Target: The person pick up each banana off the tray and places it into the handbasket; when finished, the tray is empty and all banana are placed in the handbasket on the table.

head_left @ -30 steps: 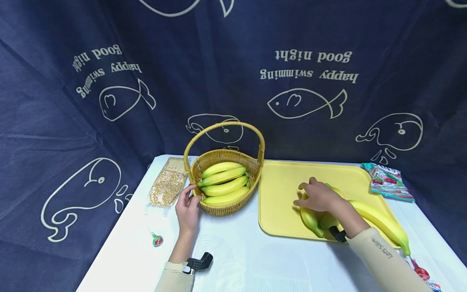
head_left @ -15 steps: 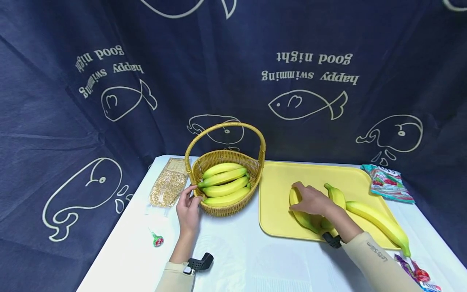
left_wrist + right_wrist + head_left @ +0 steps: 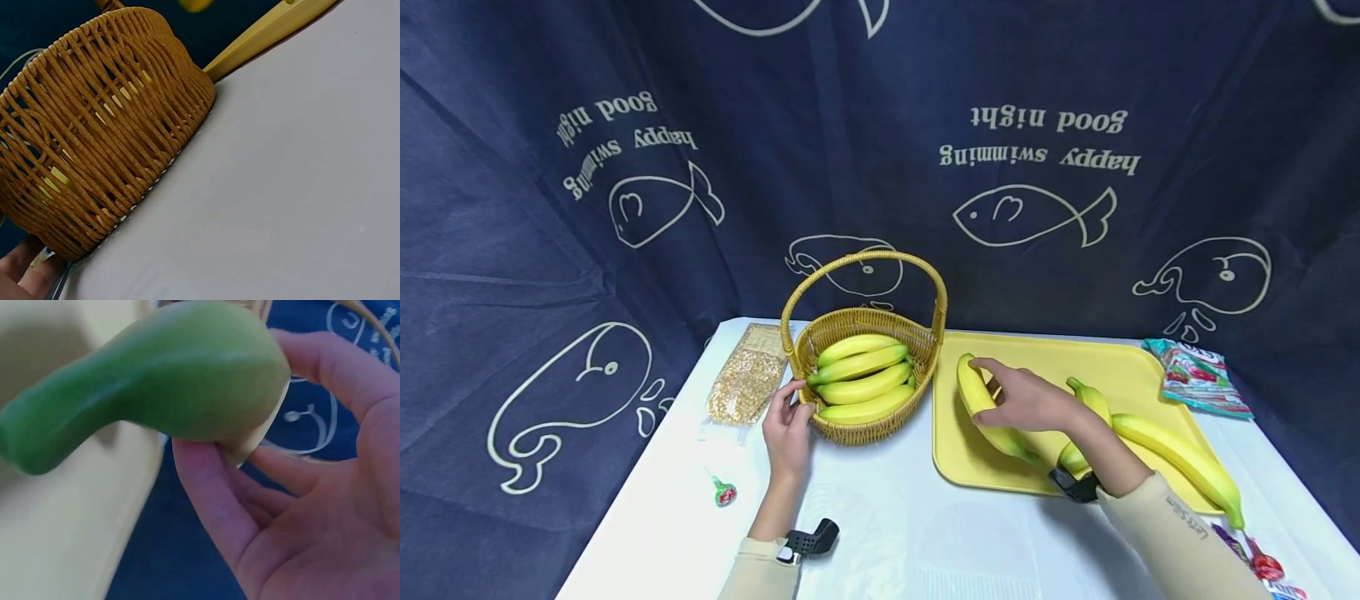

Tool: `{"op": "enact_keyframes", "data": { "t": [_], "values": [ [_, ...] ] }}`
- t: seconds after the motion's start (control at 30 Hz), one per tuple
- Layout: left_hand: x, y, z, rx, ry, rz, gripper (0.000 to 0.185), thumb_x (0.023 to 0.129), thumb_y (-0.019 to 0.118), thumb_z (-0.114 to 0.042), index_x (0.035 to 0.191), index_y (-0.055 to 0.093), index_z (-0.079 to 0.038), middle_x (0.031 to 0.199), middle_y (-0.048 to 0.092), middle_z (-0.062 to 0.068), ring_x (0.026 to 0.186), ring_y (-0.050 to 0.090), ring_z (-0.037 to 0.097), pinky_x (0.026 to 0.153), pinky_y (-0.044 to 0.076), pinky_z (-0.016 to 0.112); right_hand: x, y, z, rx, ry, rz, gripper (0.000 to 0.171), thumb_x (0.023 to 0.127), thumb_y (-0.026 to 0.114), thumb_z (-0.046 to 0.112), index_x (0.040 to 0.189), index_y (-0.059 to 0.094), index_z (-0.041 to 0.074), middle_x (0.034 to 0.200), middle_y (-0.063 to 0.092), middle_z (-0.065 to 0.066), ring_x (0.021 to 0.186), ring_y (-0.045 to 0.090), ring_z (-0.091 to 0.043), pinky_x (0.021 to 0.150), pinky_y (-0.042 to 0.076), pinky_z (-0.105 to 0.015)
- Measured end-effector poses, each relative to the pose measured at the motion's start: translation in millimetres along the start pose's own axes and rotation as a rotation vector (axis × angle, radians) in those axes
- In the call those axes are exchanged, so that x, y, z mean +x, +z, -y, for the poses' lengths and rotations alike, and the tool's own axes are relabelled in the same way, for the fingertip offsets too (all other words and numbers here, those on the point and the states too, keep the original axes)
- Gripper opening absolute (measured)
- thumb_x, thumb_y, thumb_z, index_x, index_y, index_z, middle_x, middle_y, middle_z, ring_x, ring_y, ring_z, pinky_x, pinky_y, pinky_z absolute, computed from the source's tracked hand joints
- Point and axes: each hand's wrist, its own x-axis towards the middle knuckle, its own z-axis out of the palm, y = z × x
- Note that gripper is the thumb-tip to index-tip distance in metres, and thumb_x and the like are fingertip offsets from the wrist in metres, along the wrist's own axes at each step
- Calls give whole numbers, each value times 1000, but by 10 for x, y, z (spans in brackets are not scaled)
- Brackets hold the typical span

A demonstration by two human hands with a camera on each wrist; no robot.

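- Bananas (image 3: pixel 865 387) first: at least four are in the wicker basket (image 3: pixel 857 432), which sits near the far edge of the desk (image 3: pixel 887 533), left of its middle. A green tip at the right might be a fifth, hard to say.
- One held banana (image 3: pixel 973 392) is over the left part of the yellow tray (image 3: pixel 1075 358), just inside its left edge. Right hand (image 3: pixel 1033 400) has it pinched between thumb and fingers. Looks lifted to me, though I wouldn't swear to it.
- Also on the tray: a long banana (image 3: pixel 1180 458) lying across the near right corner, stem poking past the edge, plus a bent banana (image 3: pixel 1093 400) half covered by the right forearm. Can't tell if the bit below the arm is the same one.
- Left hand (image 3: pixel 787 429) is at the basket's near left side, fingers a little bent, thumb apart from the index. Can't tell if they're pinching the rim or just resting there.
- So if filling the basket is the point, I'd call it over halfway: at least four in, one in hand, at least two on the tray.
- Corn bag (image 3: pixel 745 383) by the desk's left edge and snack pouch (image 3: pixel 1202 375) at the tray's far right corner look like bystanders.
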Motion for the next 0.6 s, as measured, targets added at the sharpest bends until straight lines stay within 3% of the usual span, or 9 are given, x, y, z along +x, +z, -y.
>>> {"op": "enact_keyframes", "data": {
  "t": [0.23, 0.47, 0.6],
  "values": [
    [7, 3, -37, 2, 9, -1, 40, 84, 54, 7, 125, 55, 8, 141, 47, 13, 109, 55, 47, 82, 49, 24, 126, -178, 414, 25, -144, 9, 86, 78, 77, 36, 148, 31, 17, 106, 61, -3, 90, 61, -15, 76, 49, -35],
    [-8, 3, -29, 38, 14, 5, 39, 86, 55, 4, 125, 56, 6, 142, 46, 12, 107, 57, 44, 80, 48, 25, 485, -188, 763, 86, -181, 40, 87, 78, 76, 33, 149, 29, 15, 109, 60, -5, 94, 61, -17, 75, 51, -32],
    [-11, 11, -25, 58, 32, 7, 39, 86, 55, 4, 125, 56, 7, 142, 46, 14, 107, 57, 44, 80, 48, 23, 696, -209, 939, 60, -186, 59, 88, 78, 76, 33, 149, 28, 13, 108, 61, -6, 94, 60, -17, 76, 50, -31]
  ]
}}
